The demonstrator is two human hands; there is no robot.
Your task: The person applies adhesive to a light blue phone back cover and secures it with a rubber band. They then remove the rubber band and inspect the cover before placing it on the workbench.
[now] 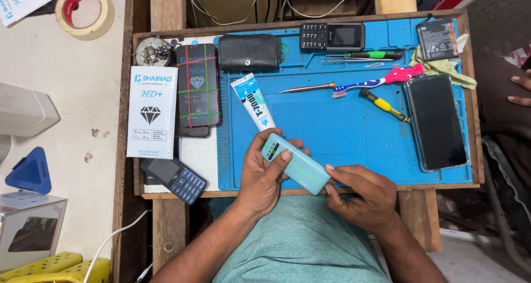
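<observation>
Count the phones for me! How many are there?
5, maybe more hidden. A pale green phone in both hands, a black keypad phone at the mat's top, a dark blue keypad phone bottom left, a rubber-banded black phone left, a black smartphone right.

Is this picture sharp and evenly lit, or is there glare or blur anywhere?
Head view: soft, even light, with only faint shadows under the left hand and right hand; the pale green phone and blue mat are sharp; mild sheen on the black smartphone; edges bend slightly.
</observation>
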